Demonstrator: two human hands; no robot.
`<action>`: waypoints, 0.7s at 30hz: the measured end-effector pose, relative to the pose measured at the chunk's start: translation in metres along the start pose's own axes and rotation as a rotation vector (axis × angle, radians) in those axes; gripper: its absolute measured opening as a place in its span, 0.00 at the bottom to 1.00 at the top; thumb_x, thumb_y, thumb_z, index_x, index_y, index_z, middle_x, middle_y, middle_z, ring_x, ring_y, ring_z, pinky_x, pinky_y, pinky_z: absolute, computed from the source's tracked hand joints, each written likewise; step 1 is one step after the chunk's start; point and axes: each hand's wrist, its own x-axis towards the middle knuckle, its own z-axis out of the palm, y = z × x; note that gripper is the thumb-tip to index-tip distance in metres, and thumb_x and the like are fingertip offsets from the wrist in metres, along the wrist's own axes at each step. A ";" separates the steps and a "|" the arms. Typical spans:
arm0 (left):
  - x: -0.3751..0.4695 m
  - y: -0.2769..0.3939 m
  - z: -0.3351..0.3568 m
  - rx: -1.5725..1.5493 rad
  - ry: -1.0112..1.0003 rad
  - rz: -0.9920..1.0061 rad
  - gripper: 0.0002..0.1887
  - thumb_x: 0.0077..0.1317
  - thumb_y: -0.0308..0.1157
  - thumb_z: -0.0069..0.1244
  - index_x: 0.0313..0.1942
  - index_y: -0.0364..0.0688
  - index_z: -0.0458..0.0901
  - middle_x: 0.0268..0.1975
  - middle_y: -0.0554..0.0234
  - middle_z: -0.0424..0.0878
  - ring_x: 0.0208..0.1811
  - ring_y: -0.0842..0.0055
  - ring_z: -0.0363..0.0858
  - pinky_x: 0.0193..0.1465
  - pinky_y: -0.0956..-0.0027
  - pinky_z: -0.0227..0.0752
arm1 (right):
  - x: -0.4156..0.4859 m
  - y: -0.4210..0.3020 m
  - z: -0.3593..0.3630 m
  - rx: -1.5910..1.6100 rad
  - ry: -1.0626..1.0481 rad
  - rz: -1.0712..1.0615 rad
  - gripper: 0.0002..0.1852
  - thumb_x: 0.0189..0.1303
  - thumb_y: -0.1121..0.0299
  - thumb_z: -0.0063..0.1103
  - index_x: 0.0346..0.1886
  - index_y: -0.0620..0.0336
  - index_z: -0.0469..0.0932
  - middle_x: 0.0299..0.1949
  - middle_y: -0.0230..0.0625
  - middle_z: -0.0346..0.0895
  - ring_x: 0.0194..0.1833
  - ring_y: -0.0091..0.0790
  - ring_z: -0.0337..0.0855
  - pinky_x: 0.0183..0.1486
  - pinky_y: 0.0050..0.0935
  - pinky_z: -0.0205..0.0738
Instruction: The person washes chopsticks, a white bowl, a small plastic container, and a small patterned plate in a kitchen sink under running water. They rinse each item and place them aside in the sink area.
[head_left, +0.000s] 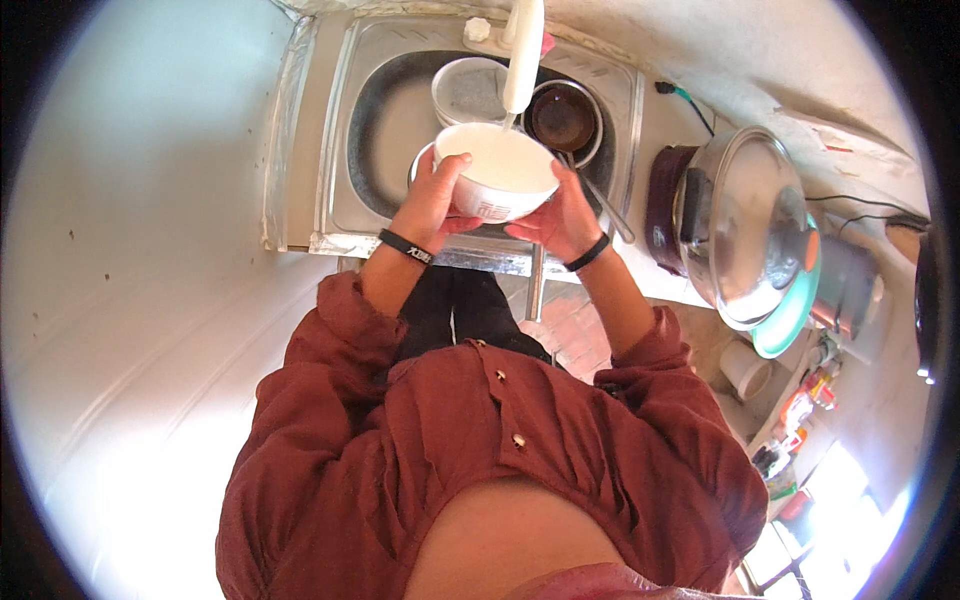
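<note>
Both my hands hold a white bowl (499, 176) with a red mark on its side, just under the white faucet spout (523, 67). My left hand (435, 195) grips its left side, thumb over the rim, and my right hand (564, 202) its right side. A thin stream seems to run from the spout into the bowl. Behind it in the steel sink (390, 142) stand white bowls (471, 86) and a brown bowl (561, 118) inside a pale-rimmed one. Another pale rim shows partly behind my left hand.
A metal utensil handle (611, 210) leans over the sink's right front edge. Another metal handle (535, 285) juts past the front edge below the bowl. To the right stand a dark appliance (667, 210), a large glass lid (750, 217) and a green plate or lid (787, 322). A wall rises at left.
</note>
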 end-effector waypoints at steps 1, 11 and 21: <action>-0.003 0.004 -0.005 0.076 0.045 0.057 0.32 0.56 0.47 0.50 0.60 0.52 0.58 0.49 0.57 0.74 0.41 0.66 0.79 0.30 0.66 0.76 | 0.004 0.003 0.004 -0.008 -0.051 0.017 0.34 0.61 0.37 0.35 0.60 0.51 0.63 0.49 0.40 0.74 0.44 0.39 0.80 0.40 0.36 0.79; 0.026 0.033 -0.048 0.572 -0.084 0.891 0.41 0.47 0.23 0.54 0.64 0.37 0.56 0.61 0.52 0.65 0.64 0.69 0.61 0.65 0.69 0.53 | 0.092 -0.023 0.040 0.101 -0.396 -0.173 0.43 0.56 0.27 0.18 0.64 0.47 0.59 0.59 0.37 0.67 0.58 0.43 0.70 0.54 0.50 0.69; 0.086 0.029 -0.016 -0.133 -0.573 0.375 0.41 0.46 0.14 0.40 0.65 0.53 0.59 0.59 0.68 0.69 0.58 0.74 0.68 0.56 0.69 0.68 | 0.053 -0.035 -0.014 -0.145 -0.121 -0.520 0.31 0.59 0.54 0.51 0.63 0.54 0.57 0.57 0.41 0.66 0.52 0.40 0.75 0.45 0.40 0.77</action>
